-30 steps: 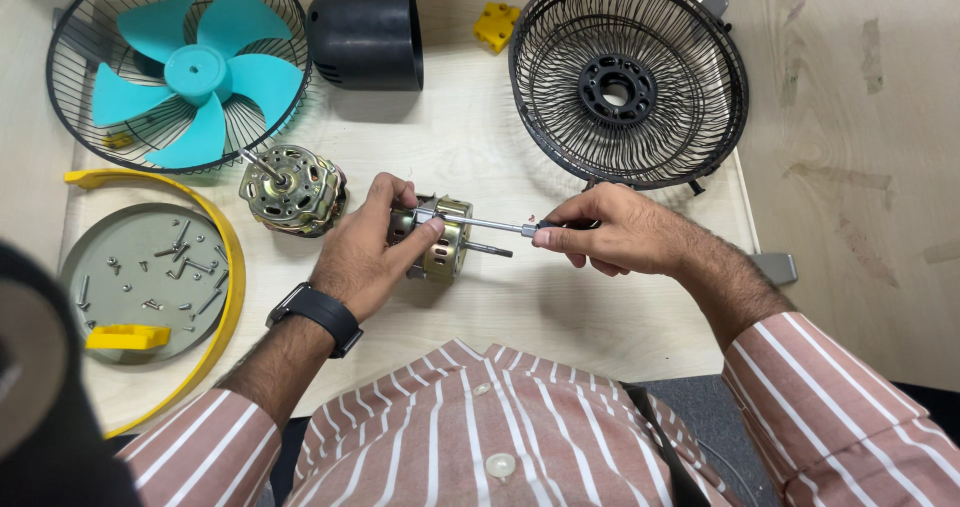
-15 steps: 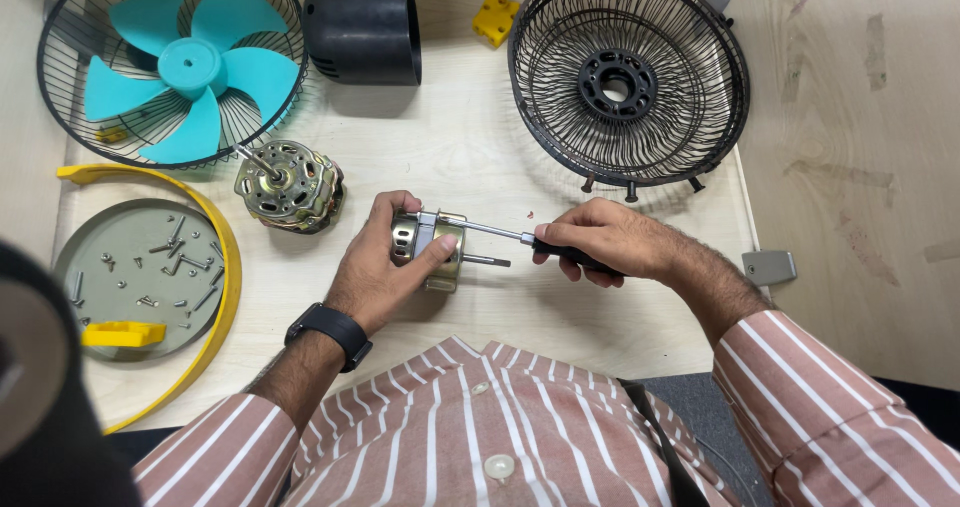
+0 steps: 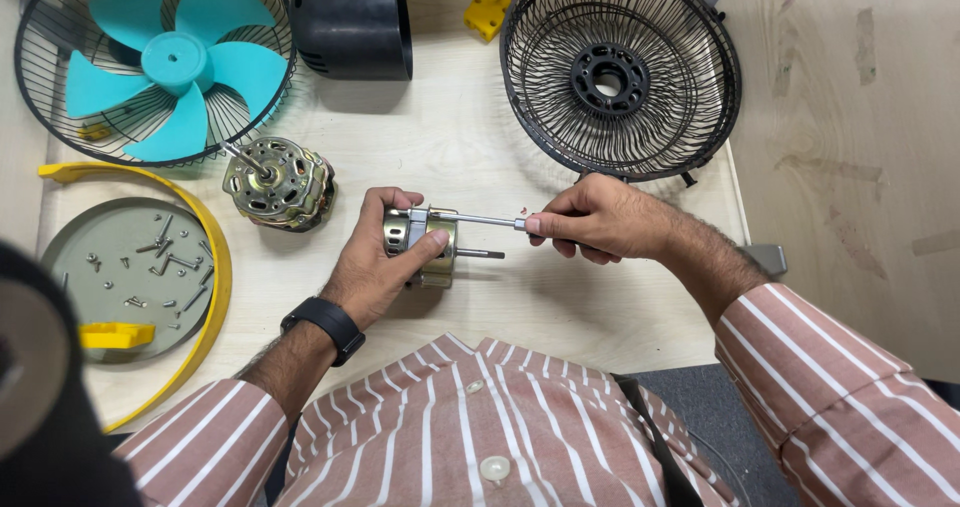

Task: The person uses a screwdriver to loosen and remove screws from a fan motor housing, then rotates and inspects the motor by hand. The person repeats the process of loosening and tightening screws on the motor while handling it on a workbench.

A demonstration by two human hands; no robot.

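Between my two hands, at bench centre, sits the small motor (image 3: 425,247). My left hand (image 3: 375,267) is wrapped around its metal can from the left and below, thumb across the front, with its shaft (image 3: 482,255) pointing right toward my other hand. My right hand (image 3: 590,222) is closed around the handle of a screwdriver (image 3: 480,221), whose shank runs nearly level, right to left, its tip meeting the motor's top edge just above the shaft. Tool axis and shaft lie roughly parallel, one above the other. My left hand is the nearer to the motor, touching it; my right hand reaches it only through the shank. Beyond my left hand a second, larger motor (image 3: 275,182) lies near, up and to the left. A grey tray (image 3: 130,267) of screws with a yellow rim lies further left, and a caged teal fan blade (image 3: 170,67) behind it. Behind my right hand the black grille (image 3: 620,72) stands close. The bench edge (image 3: 735,197) runs just to the right. Bare bench (image 3: 450,157) remains above the motor.
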